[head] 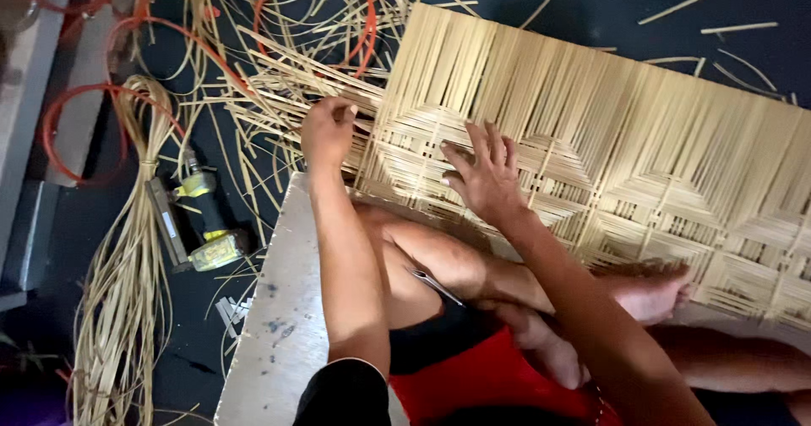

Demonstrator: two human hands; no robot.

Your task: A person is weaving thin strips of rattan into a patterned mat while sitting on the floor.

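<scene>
**Hands at the edge of a woven strip mat**

Where the left hand (328, 130) meets the work, its fingers are pinched shut on a thin pale strip (359, 111) at the left edge of the woven mat (642, 139), probably so that the strip can be steered between its neighbours. The right hand (486, 172) lies just beside it with fingers spread wide and flat on the finished weave, holding nothing; that spread looks meant to pin the diamond pattern down while the other hand works.

The mat itself rests on the person's crossed legs and on a pale board (283, 324) under them, which seems to give a firm, raised surface, and it runs away to the right across the dark floor (608, 12). Loose strips (270, 79) fan out from its left edge, well within reach. Further left lie a bundle of long strips (127, 291), a yellow and black staple gun (198, 223) and coils of orange hose (84, 126). No container shows; the material simply lies on the floor.
</scene>
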